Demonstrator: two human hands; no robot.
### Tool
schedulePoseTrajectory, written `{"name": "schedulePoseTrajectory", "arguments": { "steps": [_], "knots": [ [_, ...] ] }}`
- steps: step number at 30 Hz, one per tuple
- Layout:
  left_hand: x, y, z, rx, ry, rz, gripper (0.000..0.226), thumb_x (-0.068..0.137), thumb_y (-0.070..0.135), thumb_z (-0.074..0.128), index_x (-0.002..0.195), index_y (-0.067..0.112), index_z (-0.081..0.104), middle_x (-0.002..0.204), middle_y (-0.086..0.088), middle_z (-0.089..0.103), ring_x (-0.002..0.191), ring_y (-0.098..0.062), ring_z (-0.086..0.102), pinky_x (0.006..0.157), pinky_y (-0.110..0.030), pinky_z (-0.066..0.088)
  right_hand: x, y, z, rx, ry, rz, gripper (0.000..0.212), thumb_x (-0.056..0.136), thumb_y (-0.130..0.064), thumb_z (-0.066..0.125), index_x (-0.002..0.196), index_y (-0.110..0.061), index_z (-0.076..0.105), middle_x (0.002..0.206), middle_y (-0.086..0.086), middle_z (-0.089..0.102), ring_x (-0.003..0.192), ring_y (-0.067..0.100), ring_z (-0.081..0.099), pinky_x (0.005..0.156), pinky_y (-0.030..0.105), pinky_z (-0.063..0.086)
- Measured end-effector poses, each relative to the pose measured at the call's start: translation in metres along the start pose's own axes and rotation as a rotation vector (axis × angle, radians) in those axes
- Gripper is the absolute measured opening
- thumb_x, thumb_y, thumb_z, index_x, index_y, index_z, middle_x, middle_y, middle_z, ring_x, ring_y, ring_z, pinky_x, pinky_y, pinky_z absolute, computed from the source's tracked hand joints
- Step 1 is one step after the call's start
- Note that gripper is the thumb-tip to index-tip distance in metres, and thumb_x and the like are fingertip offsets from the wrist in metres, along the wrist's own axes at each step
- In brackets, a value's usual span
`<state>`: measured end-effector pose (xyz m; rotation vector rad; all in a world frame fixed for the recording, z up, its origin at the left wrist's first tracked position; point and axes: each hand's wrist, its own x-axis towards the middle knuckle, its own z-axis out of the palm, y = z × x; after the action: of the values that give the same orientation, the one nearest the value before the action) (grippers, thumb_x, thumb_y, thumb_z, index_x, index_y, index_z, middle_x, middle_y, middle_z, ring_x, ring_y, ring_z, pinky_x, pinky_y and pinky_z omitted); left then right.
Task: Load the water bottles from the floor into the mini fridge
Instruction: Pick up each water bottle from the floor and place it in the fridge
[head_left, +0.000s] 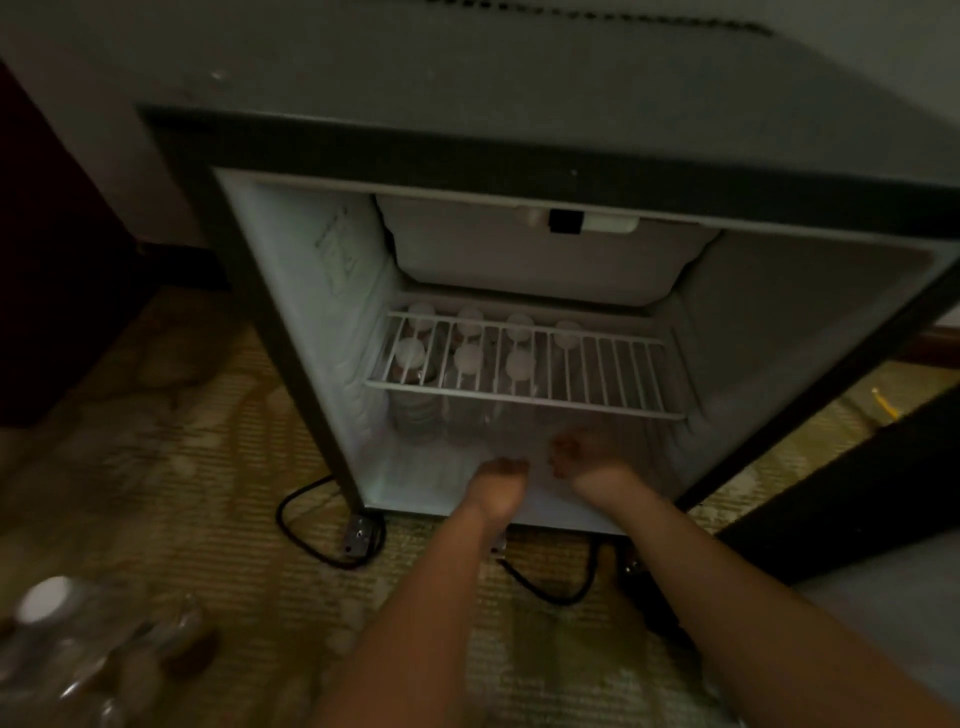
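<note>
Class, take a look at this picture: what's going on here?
A person reaches both arms into the bottom of an open mini fridge. The left hand and right hand are low inside, just in front of the bottles standing under the wire shelf. Blur hides whether either grip holds anything. More water bottles lie on the carpet at the lower left, not yet loaded.

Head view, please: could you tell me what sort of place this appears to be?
Probably a hotel room, though a bedroom is possible: a mini fridge stands on patterned carpet beside dark furniture, stocked with water bottles.
</note>
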<state>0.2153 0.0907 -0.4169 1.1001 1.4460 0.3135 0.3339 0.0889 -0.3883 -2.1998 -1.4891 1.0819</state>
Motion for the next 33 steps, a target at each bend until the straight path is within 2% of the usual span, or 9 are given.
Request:
{"name": "schedulePoseTrajectory", "arguments": {
  "steps": [4, 8, 10, 13, 17, 21, 24, 30, 33],
  "knots": [
    [-0.042, 0.011, -0.025, 0.138, -0.039, 0.038, 0.045, 0.097, 0.031, 0.041, 0.125, -0.001, 0.052, 0.131, -0.022, 0.053, 0.119, -0.033, 0.052, 0.105, -0.042, 0.042, -0.040, -0.017, -0.013, -0.046, -0.073, -0.057, 0.026, 0.094, -0.014, 0.050, 0.114, -0.004, 0.062, 0.112, 0.015, 0.066, 0.103, 0.027, 0.062, 0.088, 0.031, 0.049],
    [-0.096, 0.039, -0.054, 0.432, -0.043, 0.185, 0.041, 0.098, 0.031, 0.039, 0.121, 0.001, 0.055, 0.123, -0.023, 0.057, 0.102, -0.027, 0.056, 0.083, -0.031, 0.042, -0.085, -0.059, -0.031, -0.136, -0.096, -0.204, 0.023, 0.092, -0.017, 0.055, 0.107, -0.003, 0.065, 0.094, 0.016, 0.069, 0.078, 0.016, 0.059, 0.067, 0.024, 0.045],
    [-0.126, 0.056, -0.074, 0.564, -0.001, 0.195, 0.043, 0.098, 0.032, 0.037, 0.125, 0.003, 0.054, 0.125, -0.019, 0.057, 0.109, -0.030, 0.055, 0.082, -0.029, 0.038, -0.109, -0.083, -0.038, -0.187, -0.113, -0.272, 0.023, 0.092, -0.018, 0.055, 0.106, -0.002, 0.065, 0.090, 0.015, 0.068, 0.072, 0.014, 0.056, 0.065, 0.024, 0.042],
    [-0.175, 0.075, -0.111, 0.698, 0.072, 0.220, 0.042, 0.099, 0.032, 0.037, 0.127, 0.005, 0.053, 0.126, -0.016, 0.055, 0.113, -0.029, 0.053, 0.090, -0.033, 0.041, -0.144, -0.125, -0.046, -0.288, -0.130, -0.358, 0.026, 0.093, -0.018, 0.054, 0.114, -0.006, 0.063, 0.092, 0.012, 0.066, 0.081, 0.017, 0.059, 0.074, 0.027, 0.044],
    [-0.239, 0.081, -0.168, 0.800, 0.138, 0.206, 0.040, 0.097, 0.035, 0.040, 0.117, 0.005, 0.058, 0.107, -0.011, 0.059, 0.094, -0.021, 0.053, 0.082, -0.033, 0.041, -0.191, -0.185, -0.046, -0.308, -0.065, -0.517, 0.027, 0.092, -0.019, 0.054, 0.114, -0.007, 0.064, 0.109, 0.015, 0.068, 0.101, 0.025, 0.064, 0.085, 0.031, 0.047],
    [-0.294, 0.066, -0.217, 0.829, 0.230, 0.167, 0.041, 0.097, 0.035, 0.041, 0.125, 0.008, 0.054, 0.125, -0.012, 0.057, 0.109, -0.026, 0.057, 0.094, -0.038, 0.044, -0.234, -0.240, -0.028, -0.300, -0.097, -0.617, 0.026, 0.093, -0.017, 0.054, 0.114, -0.005, 0.063, 0.111, 0.016, 0.068, 0.101, 0.026, 0.066, 0.092, 0.036, 0.051],
    [-0.333, 0.044, -0.247, 0.830, 0.279, 0.129, 0.043, 0.097, 0.035, 0.041, 0.129, 0.008, 0.052, 0.121, -0.010, 0.058, 0.108, -0.026, 0.058, 0.095, -0.037, 0.046, -0.266, -0.275, -0.005, -0.378, -0.139, -0.704, 0.027, 0.093, -0.018, 0.054, 0.115, -0.009, 0.064, 0.117, 0.010, 0.065, 0.105, 0.022, 0.061, 0.083, 0.027, 0.046],
    [-0.391, -0.023, -0.305, 0.819, 0.339, 0.028, 0.039, 0.095, 0.036, 0.045, 0.122, 0.009, 0.056, 0.118, -0.009, 0.058, 0.106, -0.024, 0.057, 0.088, -0.035, 0.045, -0.321, -0.323, 0.061, -0.424, -0.290, -0.730, 0.030, 0.093, -0.015, 0.052, 0.122, -0.013, 0.059, 0.118, 0.008, 0.062, 0.101, 0.021, 0.064, 0.083, 0.031, 0.051],
    [-0.408, -0.067, -0.328, 0.775, 0.346, -0.045, 0.038, 0.095, 0.035, 0.047, 0.119, 0.008, 0.057, 0.102, -0.006, 0.059, 0.097, -0.021, 0.057, 0.084, -0.033, 0.045, -0.338, -0.334, 0.100, -0.486, -0.323, -0.744, 0.028, 0.092, -0.013, 0.053, 0.120, -0.011, 0.060, 0.119, 0.010, 0.061, 0.104, 0.025, 0.062, 0.085, 0.032, 0.050]
  ]
}}
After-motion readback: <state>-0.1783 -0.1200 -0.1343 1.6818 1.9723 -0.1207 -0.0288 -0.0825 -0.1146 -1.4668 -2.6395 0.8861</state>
